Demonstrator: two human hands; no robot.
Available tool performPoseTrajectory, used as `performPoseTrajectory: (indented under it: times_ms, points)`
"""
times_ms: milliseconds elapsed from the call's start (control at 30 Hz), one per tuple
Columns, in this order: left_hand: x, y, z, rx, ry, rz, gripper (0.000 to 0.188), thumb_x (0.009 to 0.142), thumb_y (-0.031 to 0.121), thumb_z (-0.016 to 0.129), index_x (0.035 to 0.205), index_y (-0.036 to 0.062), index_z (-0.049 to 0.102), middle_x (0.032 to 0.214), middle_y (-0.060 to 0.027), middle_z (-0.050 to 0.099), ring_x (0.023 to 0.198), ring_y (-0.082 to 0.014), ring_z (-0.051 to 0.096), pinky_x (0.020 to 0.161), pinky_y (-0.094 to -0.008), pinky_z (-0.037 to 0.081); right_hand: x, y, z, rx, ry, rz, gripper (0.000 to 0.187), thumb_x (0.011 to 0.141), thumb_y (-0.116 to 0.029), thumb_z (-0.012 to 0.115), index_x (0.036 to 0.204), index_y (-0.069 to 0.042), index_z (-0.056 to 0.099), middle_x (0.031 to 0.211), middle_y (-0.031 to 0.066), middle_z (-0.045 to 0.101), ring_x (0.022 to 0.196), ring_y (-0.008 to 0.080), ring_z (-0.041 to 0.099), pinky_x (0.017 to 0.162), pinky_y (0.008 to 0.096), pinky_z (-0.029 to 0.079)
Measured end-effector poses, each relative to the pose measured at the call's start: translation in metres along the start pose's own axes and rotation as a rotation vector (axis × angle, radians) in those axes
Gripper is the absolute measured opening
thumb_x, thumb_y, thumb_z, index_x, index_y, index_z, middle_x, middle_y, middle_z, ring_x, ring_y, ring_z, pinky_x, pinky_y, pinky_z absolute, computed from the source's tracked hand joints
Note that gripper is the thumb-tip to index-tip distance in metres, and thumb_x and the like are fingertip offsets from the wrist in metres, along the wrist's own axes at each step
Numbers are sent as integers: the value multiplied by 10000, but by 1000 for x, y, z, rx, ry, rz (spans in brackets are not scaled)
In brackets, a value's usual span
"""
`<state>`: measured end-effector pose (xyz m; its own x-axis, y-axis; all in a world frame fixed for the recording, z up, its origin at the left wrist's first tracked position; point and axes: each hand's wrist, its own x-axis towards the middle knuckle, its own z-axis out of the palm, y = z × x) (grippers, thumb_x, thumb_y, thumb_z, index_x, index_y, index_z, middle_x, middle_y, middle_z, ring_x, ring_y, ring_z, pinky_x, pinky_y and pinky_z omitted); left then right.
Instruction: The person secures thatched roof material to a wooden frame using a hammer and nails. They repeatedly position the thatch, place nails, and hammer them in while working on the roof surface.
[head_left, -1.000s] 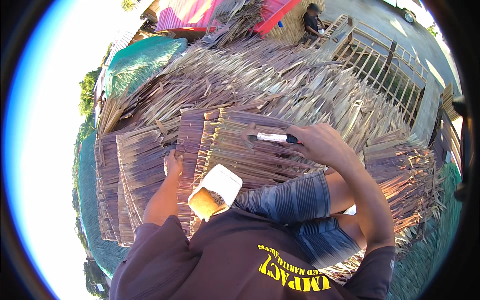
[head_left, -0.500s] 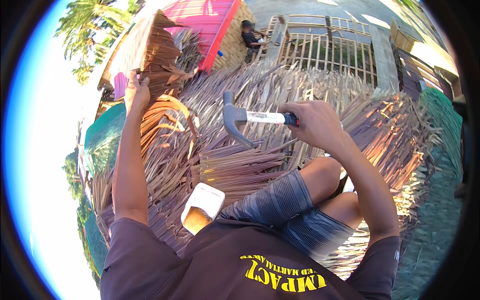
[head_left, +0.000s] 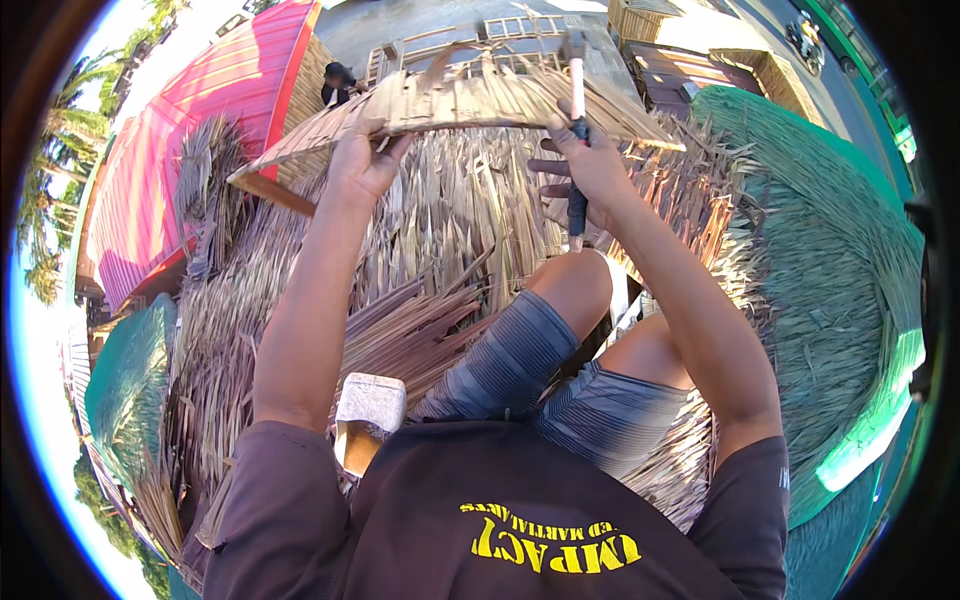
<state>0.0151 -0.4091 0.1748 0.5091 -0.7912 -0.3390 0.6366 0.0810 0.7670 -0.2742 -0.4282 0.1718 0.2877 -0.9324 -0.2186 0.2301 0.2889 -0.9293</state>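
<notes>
The left hand (head_left: 362, 160) grips a raised thatch panel (head_left: 450, 105) (apparently not yet fastened), the right hand (head_left: 590, 170) clenching a hammer (head_left: 576, 120), over laid thatch (head_left: 440, 290).

I see my dark brown short-sleeved t-shirt (head_left: 480, 500) with yellow block lettering printed across the chest. Below it I wear blue-grey shorts (head_left: 540, 370) with fine horizontal stripes, ending above bare knees. Both forearms are bare; no gloves, watch or rings show on either hand.
</notes>
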Motion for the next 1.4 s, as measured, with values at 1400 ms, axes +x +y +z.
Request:
performPoseTrajectory:
  times_ms: [1400]
  points:
    - [-143,-13,-71,584,-211,-134,144,1007,173,646,986,31,660,857,-27,687,692,-102,635,640,-249,518,11,66,50,-212,27,-65,225,916,-200,772,1057,-44,693,819,-7,639,722,88,580,625,276,484]
